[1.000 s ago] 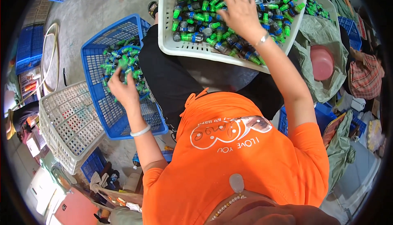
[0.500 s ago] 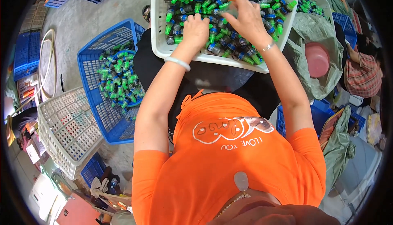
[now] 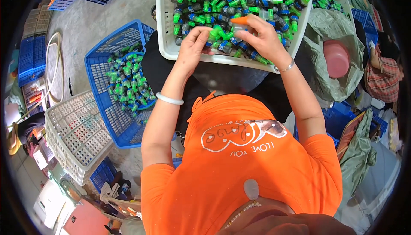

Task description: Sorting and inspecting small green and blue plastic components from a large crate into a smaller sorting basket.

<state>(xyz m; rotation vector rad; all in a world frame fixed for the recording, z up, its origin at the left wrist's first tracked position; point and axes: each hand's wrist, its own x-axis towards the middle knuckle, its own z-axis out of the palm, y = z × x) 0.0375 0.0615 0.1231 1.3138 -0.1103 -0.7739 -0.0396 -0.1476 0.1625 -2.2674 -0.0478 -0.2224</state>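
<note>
White lettering and cartoon outlines on the orange shirt [image 3: 239, 162] at 6 o'clock; bottles [image 3: 199, 7] carry blue bands, any print on them too small to read; bottles small and dark-bodied with translucent bright-green tops, heaped at mixed angles in the white crate [image 3: 161, 42] at 12 o'clock; left hand [image 3: 195, 49] at the crate's near rim, thumb and index pinched nearly together on a green-topped bottle [image 3: 220, 32], body part hidden; right hand [image 3: 264, 38] just to its 3 o'clock, half curled, a clear piece [image 3: 239, 28] between thumb and index, orange cover [image 3: 239, 20] on the index tip; more bottles in the blue basket [image 3: 99, 102] between 9 and 10 o'clock; pink basin [image 3: 336, 59] at 2 o'clock, in a greenish bag [image 3: 327, 27].
</note>
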